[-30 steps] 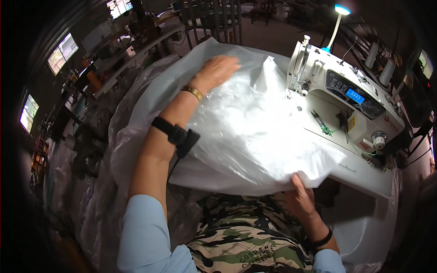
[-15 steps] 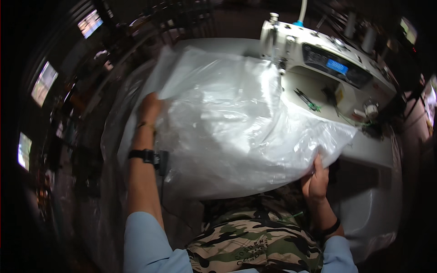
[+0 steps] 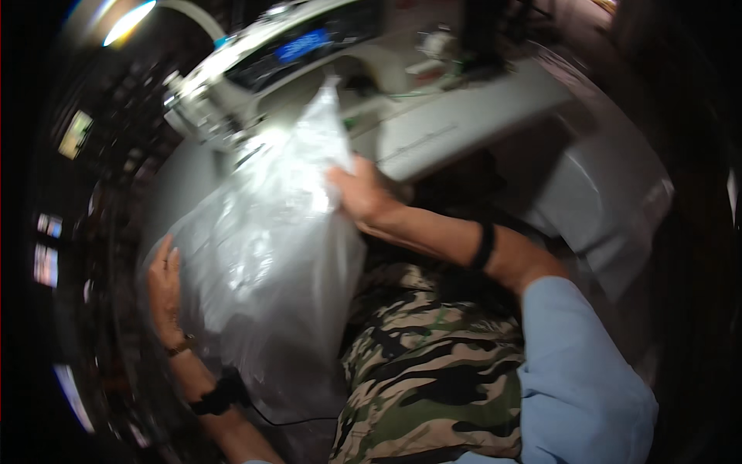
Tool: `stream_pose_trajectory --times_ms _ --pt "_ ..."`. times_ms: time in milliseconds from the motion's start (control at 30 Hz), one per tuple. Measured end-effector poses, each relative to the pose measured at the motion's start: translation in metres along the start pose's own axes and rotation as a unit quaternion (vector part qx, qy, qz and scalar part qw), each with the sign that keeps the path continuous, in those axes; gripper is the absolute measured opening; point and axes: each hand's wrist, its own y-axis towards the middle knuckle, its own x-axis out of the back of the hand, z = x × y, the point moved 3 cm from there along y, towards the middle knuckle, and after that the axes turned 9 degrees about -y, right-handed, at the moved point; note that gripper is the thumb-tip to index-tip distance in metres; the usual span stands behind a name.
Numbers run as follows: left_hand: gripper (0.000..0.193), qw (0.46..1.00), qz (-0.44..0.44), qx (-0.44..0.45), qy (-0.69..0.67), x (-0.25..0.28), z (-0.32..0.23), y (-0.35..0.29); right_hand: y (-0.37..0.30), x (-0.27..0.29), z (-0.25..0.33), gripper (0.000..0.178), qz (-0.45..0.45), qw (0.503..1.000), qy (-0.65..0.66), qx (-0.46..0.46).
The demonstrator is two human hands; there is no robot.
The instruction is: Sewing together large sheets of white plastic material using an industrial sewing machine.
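Observation:
A large sheet of translucent white plastic film [image 3: 263, 271] lies over the sewing table's left part and drapes toward my lap. My left hand [image 3: 165, 290] rests along the film's left edge with its fingers stretched out. Nearer the middle, my right hand [image 3: 367, 193] is closed on the film's right edge, where a pointed corner sticks up beyond the fingers. The white sewing machine [image 3: 278, 66], with a dark panel and a lit blue screen, stands just past the film. Its needle area is blurred, and the film reaches close to it.
To the right runs the pale tabletop [image 3: 471, 127], with more plastic [image 3: 610, 201] hanging past its edge. A bright lamp [image 3: 130, 22] glows at upper left. Camouflage cloth [image 3: 433, 371] covers my lap. A thin black cable [image 3: 297, 422] trails from my left wrist.
My view has swung right, so the machine appears farther left. The right hand has raised and folded the film's corner inward toward the machine. My left hand's fingers are now extended along the edge.

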Motion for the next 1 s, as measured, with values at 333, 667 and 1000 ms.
stream_pose_trajectory --times_ms 333,667,1000 --pt "0.056 0.994 0.004 0.086 0.066 -0.133 -0.046 0.038 -0.061 0.141 0.064 0.041 -0.025 0.928 -0.284 0.238" --pt "0.058 0.998 0.034 0.042 -0.023 -0.132 -0.019 0.039 -0.254 0.444 -0.022 0.039 -0.257 0.467 -0.840 -0.101" --pt "0.057 0.988 0.033 0.080 -0.128 -0.131 -0.007 0.034 -0.304 0.519 -0.021 0.056 -0.416 0.469 -0.755 -0.192"
